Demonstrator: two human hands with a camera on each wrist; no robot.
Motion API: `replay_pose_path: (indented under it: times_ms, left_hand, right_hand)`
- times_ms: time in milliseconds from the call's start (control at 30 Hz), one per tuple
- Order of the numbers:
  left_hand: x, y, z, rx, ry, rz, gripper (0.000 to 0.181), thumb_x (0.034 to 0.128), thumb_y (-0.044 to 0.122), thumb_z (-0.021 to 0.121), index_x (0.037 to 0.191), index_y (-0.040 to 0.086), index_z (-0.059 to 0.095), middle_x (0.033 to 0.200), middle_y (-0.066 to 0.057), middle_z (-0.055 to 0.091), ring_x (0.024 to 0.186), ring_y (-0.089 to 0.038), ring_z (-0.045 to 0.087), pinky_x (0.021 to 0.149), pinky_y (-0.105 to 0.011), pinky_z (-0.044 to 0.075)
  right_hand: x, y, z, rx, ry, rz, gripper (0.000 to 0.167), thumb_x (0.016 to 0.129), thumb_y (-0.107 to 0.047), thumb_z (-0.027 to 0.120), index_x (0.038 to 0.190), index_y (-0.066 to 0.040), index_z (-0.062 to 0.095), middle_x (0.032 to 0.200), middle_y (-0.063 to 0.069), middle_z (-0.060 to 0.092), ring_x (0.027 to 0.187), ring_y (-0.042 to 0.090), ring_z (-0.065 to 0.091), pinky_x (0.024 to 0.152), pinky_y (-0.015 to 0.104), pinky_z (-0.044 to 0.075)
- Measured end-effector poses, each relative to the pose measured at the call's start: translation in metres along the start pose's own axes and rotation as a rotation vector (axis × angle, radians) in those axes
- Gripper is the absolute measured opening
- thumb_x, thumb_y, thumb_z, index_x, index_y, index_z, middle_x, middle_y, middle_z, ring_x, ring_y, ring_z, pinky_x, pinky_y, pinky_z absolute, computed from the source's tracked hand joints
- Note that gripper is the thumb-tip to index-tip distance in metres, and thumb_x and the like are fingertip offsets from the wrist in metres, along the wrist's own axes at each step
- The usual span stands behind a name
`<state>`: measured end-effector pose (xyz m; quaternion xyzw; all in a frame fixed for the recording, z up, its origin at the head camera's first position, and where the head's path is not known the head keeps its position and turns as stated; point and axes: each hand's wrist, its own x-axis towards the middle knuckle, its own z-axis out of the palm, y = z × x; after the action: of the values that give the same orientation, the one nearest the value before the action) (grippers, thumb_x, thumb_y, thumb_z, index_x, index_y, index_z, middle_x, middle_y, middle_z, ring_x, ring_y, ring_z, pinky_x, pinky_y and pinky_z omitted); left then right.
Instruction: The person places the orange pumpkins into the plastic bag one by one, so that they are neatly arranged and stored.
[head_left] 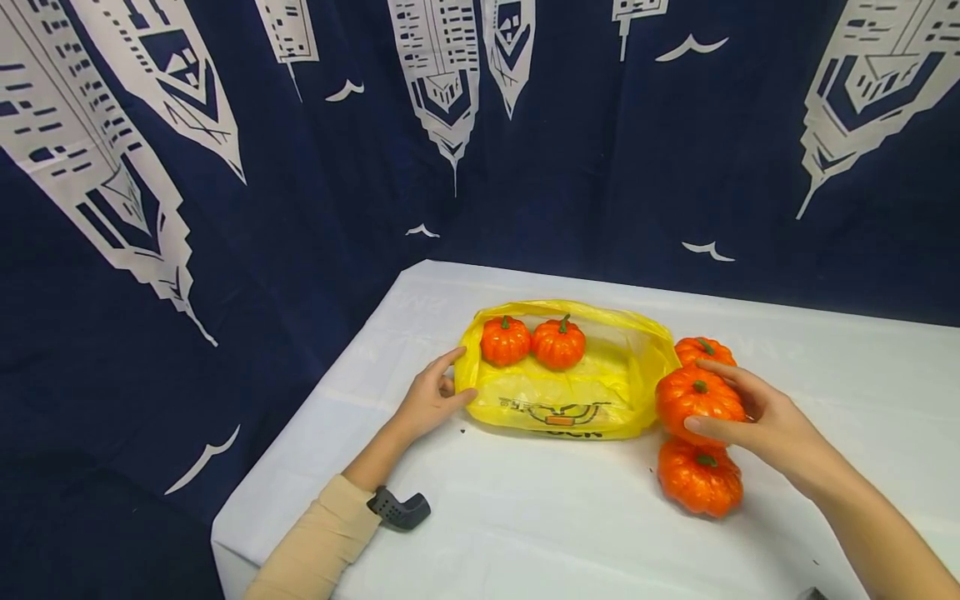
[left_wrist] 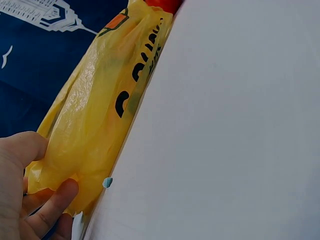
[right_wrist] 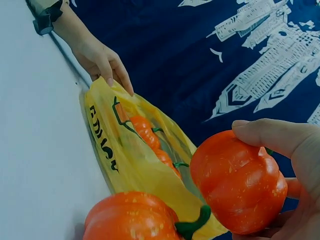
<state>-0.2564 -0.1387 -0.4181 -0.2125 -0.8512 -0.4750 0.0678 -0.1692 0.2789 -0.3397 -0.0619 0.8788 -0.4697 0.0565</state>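
A yellow plastic bag (head_left: 555, 404) lies with its mouth held wide, and two small orange pumpkins (head_left: 558, 343) sit inside it. At the bag's left end my left hand (head_left: 435, 393) holds the rim, thumb and fingers spread along it; the left wrist view shows the yellow plastic (left_wrist: 95, 115) between them. My right hand (head_left: 757, 412) grips an orange pumpkin (right_wrist: 237, 182) by the bag's right end, thumb on one side and fingers on the other. Below this one sits another pumpkin (head_left: 701, 477), and behind it a further pumpkin (head_left: 705, 350) is partly hidden.
A white cloth covers the table (head_left: 525, 517), whose left edge runs diagonally. Behind hangs a dark blue curtain (head_left: 562, 192) printed with white buildings and birds. A dark band (head_left: 401, 510) sits on the left wrist. A dark object (head_left: 812, 593) shows at the bottom right.
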Motion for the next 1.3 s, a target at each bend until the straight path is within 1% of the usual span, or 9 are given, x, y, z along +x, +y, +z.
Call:
replay_pose_path:
  times_ms: [67, 167, 200, 300, 600, 767, 933, 1067, 1300]
  left_hand:
    - [0.000, 0.000, 0.000, 0.002, 0.002, -0.004, 0.068, 0.0872, 0.012, 0.073, 0.145, -0.003, 0.039, 0.067, -0.001, 0.057, 0.065, -0.013, 0.053, 0.069, -0.029, 0.046]
    - [0.000, 0.001, 0.000, 0.002, 0.002, -0.006, 0.069, 0.0871, 0.011, 0.073, 0.145, -0.003, 0.039, 0.068, -0.002, 0.058, 0.066, -0.013, 0.055, 0.070, -0.030, 0.047]
    - [0.000, 0.001, 0.000, 0.002, 0.002, -0.007, 0.069, 0.0871, 0.011, 0.073, 0.145, -0.003, 0.039, 0.068, -0.002, 0.058, 0.066, -0.013, 0.055, 0.070, -0.030, 0.047]
    - [0.000, 0.001, 0.000, 0.003, 0.004, -0.008, 0.069, 0.0871, 0.012, 0.073, 0.145, -0.003, 0.039, 0.068, -0.002, 0.058, 0.066, -0.013, 0.055, 0.071, -0.031, 0.047]
    - [-0.001, 0.002, 0.001, 0.014, 0.011, -0.016, 0.068, 0.0870, 0.013, 0.073, 0.145, -0.001, 0.040, 0.069, -0.001, 0.057, 0.069, -0.013, 0.056, 0.075, -0.035, 0.048]
    - [0.000, 0.000, 0.001, 0.009, 0.011, -0.008, 0.068, 0.0869, 0.012, 0.073, 0.145, -0.001, 0.040, 0.069, -0.001, 0.058, 0.069, -0.013, 0.057, 0.076, -0.036, 0.048]
    - [0.000, -0.001, 0.001, 0.014, 0.008, -0.003, 0.068, 0.0870, 0.012, 0.073, 0.145, -0.001, 0.040, 0.069, 0.000, 0.057, 0.068, -0.013, 0.056, 0.075, -0.034, 0.047]
    - [0.000, -0.001, 0.000, 0.018, 0.003, 0.000, 0.068, 0.0868, 0.013, 0.073, 0.146, 0.000, 0.040, 0.070, -0.001, 0.057, 0.068, -0.013, 0.055, 0.073, -0.032, 0.047]
    - [0.000, -0.001, 0.001, 0.015, 0.007, 0.015, 0.069, 0.0872, 0.013, 0.073, 0.145, -0.002, 0.040, 0.070, -0.002, 0.057, 0.067, -0.013, 0.055, 0.072, -0.031, 0.047]
  right_hand:
    - [0.005, -0.005, 0.003, 0.006, -0.013, -0.005, 0.081, 0.092, -0.029, 0.068, 0.155, -0.008, 0.021, 0.146, 0.030, 0.033, 0.123, 0.043, 0.041, 0.085, 0.041, 0.051]
    - [0.013, -0.012, 0.009, 0.005, -0.023, -0.011, 0.081, 0.092, -0.031, 0.068, 0.155, -0.010, 0.022, 0.147, 0.031, 0.032, 0.124, 0.046, 0.039, 0.091, 0.059, 0.045]
    - [0.015, -0.015, 0.010, 0.004, -0.025, -0.011, 0.082, 0.091, -0.032, 0.069, 0.155, -0.011, 0.022, 0.147, 0.031, 0.031, 0.125, 0.047, 0.038, 0.093, 0.063, 0.042]
    - [0.023, -0.023, 0.014, -0.002, -0.028, -0.016, 0.082, 0.090, -0.033, 0.070, 0.155, -0.012, 0.024, 0.148, 0.030, 0.031, 0.127, 0.047, 0.036, 0.093, 0.066, 0.039]
    - [0.043, -0.036, 0.025, -0.021, -0.039, -0.031, 0.086, 0.086, -0.040, 0.073, 0.155, -0.015, 0.027, 0.147, 0.026, 0.037, 0.127, 0.044, 0.040, 0.098, 0.065, 0.035]
    - [0.054, -0.039, 0.029, -0.040, -0.050, -0.012, 0.089, 0.085, -0.045, 0.073, 0.155, -0.015, 0.027, 0.147, 0.026, 0.037, 0.128, 0.043, 0.040, 0.099, 0.065, 0.035]
    - [0.065, -0.043, 0.032, -0.064, -0.041, 0.022, 0.092, 0.083, -0.051, 0.073, 0.154, -0.015, 0.027, 0.147, 0.026, 0.037, 0.128, 0.043, 0.040, 0.100, 0.064, 0.034]
    - [0.074, -0.046, 0.036, -0.037, -0.044, 0.045, 0.094, 0.083, -0.049, 0.074, 0.154, -0.013, 0.026, 0.146, 0.027, 0.037, 0.125, 0.043, 0.041, 0.101, 0.060, 0.035]
    - [0.087, -0.045, 0.041, -0.001, -0.048, 0.054, 0.094, 0.082, -0.044, 0.076, 0.153, -0.009, 0.025, 0.146, 0.029, 0.036, 0.124, 0.042, 0.044, 0.102, 0.057, 0.036]
